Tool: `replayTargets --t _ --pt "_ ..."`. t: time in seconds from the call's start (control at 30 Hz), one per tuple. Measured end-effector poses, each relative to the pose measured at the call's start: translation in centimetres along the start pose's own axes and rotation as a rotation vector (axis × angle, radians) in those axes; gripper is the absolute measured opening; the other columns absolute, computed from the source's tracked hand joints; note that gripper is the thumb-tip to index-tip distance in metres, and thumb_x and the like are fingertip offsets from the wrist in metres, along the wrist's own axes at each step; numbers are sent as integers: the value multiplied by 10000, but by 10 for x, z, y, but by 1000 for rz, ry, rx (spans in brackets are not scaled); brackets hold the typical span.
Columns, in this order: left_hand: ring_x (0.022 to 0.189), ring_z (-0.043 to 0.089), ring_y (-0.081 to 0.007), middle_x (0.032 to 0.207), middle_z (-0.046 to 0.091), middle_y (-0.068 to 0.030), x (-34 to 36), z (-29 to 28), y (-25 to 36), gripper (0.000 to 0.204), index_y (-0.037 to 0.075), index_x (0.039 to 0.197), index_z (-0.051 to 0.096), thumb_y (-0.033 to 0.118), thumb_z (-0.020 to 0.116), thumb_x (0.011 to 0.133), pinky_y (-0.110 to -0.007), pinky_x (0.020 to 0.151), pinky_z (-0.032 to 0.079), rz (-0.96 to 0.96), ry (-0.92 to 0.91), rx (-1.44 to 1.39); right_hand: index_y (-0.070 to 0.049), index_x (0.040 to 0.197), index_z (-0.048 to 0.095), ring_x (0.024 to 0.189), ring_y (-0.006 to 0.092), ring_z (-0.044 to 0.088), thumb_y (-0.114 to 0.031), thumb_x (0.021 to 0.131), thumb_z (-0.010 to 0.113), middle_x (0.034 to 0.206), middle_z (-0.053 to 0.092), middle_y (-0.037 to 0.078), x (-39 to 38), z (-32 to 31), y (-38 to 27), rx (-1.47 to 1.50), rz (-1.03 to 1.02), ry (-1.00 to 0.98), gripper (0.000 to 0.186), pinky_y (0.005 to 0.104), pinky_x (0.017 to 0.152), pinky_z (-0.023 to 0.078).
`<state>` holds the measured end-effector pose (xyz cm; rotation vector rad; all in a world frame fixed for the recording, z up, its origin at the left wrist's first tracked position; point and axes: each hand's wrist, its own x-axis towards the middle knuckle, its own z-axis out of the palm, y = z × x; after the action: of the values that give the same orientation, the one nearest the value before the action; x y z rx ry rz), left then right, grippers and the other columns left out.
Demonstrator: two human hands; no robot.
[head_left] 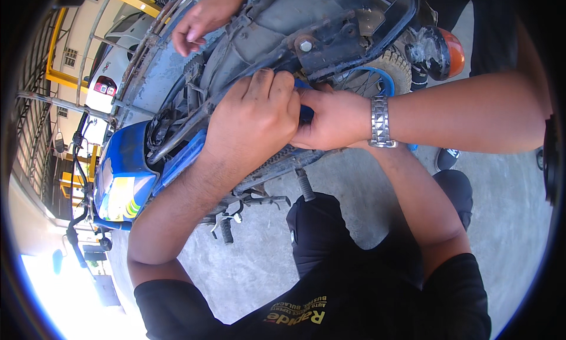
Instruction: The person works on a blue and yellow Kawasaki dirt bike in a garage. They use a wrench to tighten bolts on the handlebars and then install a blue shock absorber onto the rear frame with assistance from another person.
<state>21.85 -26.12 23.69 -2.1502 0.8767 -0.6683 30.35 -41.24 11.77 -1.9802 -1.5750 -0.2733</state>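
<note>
My left hand has its fingers curled over something at the motorcycle's frame, beside a blue side panel; what it grips is hidden. My right forearm reaches up behind a co-worker's watch-wearing hand, which hides my right hand and its fingers. That hand presses in against my left fingers, around a dark blue part. Above them are a bolted dark bracket and the black rear fender. Another person's hand hangs at the top, fingers loosely bent.
The blue fuel tank and handlebar are at left, before a parked car. A metal sidecar rail runs behind. The rear wheel and orange lamp are right; a foot peg projects over concrete floor.
</note>
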Motion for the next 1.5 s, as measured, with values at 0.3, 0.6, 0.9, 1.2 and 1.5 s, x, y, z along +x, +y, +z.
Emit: replayTargets --t 0.3,0.6,0.9,1.2,1.5 --pt "909 640 -213 923 586 -52 10 -8 -3 146 103 918 610 225 652 851 -368 782 464 -9 -392 185 -226 912 700 712 333 723 -428 885 744 1055 667 91 10 9 4 324 187 -11 208 401 633 620" --pt "662 691 -232 762 656 -66 4 6 15 170 91 823 653 246 658 893 -370 642 494 -289 -305 68 -176 1031 680 910 264 732 -330 932 664 1086 688 86 2 13 5 -317 -154 25 183 395 761 625" --pt "641 713 -306 777 692 -116 14 -8 39 292 56 796 658 306 652 946 -436 645 546 -711 -217 -49 26 1286 502 964 298 732 -385 958 754 1089 690 188 -43 41 19 492 393 198 584 359 842 613" --pt "678 732 -425 772 725 -205 31 6 57 333 31 768 698 309 622 933 -518 650 597 -1001 -270 2 66 1447 378 1163 439 676 -458 968 726 1292 620 283 -34 34 9 379 502 136 791 510 963 574" --pt "804 748 -423 837 727 -222 40 -11 61 357 21 821 712 347 643 952 -523 738 593 -1278 -385 -184 73 1421 398 1175 449 665 -466 955 738 1290 620 295 -33 32 9 382 502 142 790 518 967 564"
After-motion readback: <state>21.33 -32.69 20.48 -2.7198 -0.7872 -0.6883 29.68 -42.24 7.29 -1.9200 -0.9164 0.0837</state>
